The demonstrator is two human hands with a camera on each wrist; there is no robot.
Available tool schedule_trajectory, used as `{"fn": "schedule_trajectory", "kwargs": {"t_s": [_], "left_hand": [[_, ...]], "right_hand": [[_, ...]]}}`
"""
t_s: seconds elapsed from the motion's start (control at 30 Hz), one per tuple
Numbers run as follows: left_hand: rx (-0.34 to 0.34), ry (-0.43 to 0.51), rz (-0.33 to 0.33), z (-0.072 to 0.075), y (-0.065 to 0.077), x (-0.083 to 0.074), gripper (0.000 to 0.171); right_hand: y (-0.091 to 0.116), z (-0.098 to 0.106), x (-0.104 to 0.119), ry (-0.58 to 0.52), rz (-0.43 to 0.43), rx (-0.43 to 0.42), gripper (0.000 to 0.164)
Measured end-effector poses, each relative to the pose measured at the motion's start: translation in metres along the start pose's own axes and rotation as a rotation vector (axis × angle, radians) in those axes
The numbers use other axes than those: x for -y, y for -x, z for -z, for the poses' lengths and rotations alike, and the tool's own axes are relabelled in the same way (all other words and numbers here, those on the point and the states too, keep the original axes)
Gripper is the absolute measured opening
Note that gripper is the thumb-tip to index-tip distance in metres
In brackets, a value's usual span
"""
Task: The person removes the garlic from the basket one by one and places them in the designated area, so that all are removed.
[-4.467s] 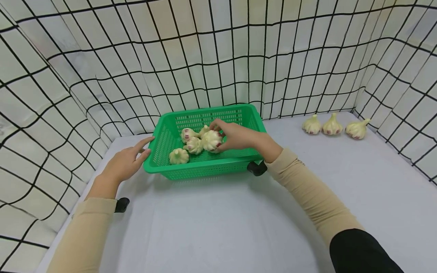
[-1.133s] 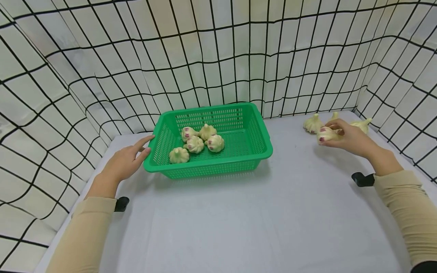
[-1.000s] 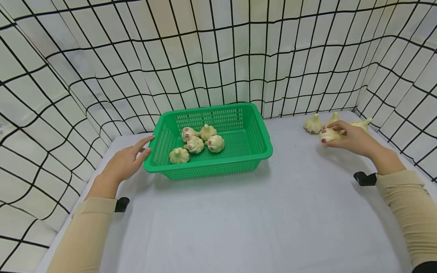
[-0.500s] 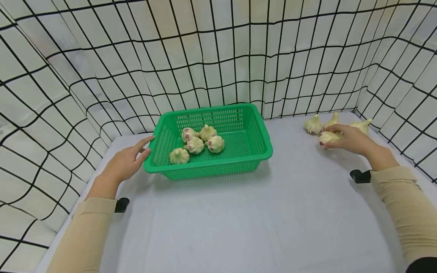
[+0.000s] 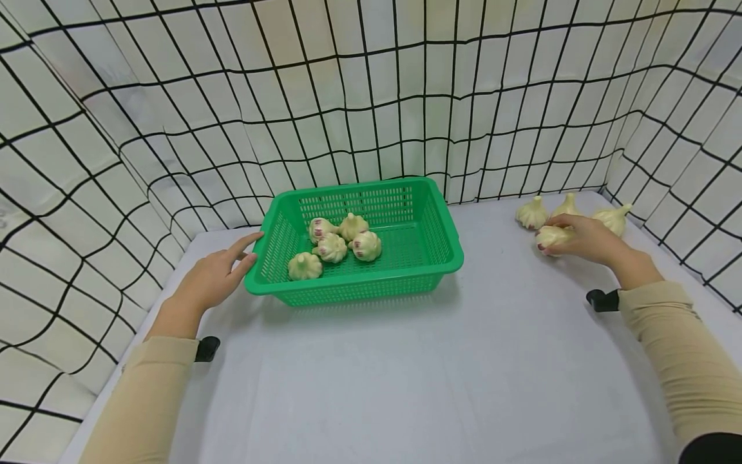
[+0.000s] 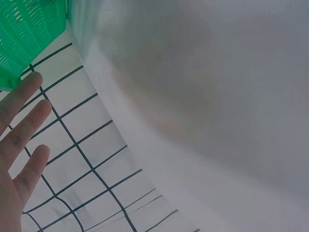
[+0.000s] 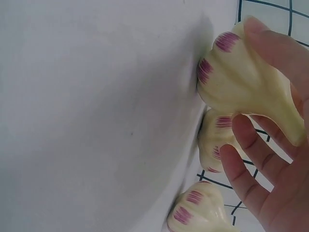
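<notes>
Near the table's right side, my right hand (image 5: 588, 238) grips a cream garlic bulb (image 5: 551, 238) with purple streaks between thumb and fingers. The right wrist view shows that held bulb (image 7: 241, 72) close to the tabletop; whether it bears its weight there I cannot tell. Just behind the hand are three more bulbs: one on the left (image 5: 531, 212), one in the middle (image 5: 567, 205), partly hidden, and one on the right (image 5: 614, 219). My left hand (image 5: 211, 277) touches the left rim of a green plastic basket (image 5: 353, 285) with extended fingers. Several garlic bulbs (image 5: 332, 247) lie inside it.
A white cloth covers the table (image 5: 371, 380). Black netting (image 5: 382, 109) over white panels rises behind and on both sides. The right-hand bulbs lie near the back right corner, close to the net.
My right hand has carried a garlic bulb from the basket to beside the three bulbs on the right, then shifted slightly left and lower. My left hand has stayed at the basket rim.
</notes>
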State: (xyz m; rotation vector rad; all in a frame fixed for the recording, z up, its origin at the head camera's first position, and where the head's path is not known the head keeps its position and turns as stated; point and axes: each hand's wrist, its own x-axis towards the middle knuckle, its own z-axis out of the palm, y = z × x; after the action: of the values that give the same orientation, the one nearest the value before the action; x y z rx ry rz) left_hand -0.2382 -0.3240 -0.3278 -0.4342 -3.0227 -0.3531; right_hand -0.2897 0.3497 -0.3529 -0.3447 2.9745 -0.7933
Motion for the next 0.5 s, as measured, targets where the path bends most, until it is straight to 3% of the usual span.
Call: {"fn": "schedule_trajectory", "kwargs": {"t_s": [0.5], "left_hand": [[-0.003, 0.004, 0.005, 0.002, 0.0008, -0.0016, 0.062]], "right_hand": [[-0.0032, -0.0048, 0.0033, -0.005, -0.016, 0.009, 0.072]]}}
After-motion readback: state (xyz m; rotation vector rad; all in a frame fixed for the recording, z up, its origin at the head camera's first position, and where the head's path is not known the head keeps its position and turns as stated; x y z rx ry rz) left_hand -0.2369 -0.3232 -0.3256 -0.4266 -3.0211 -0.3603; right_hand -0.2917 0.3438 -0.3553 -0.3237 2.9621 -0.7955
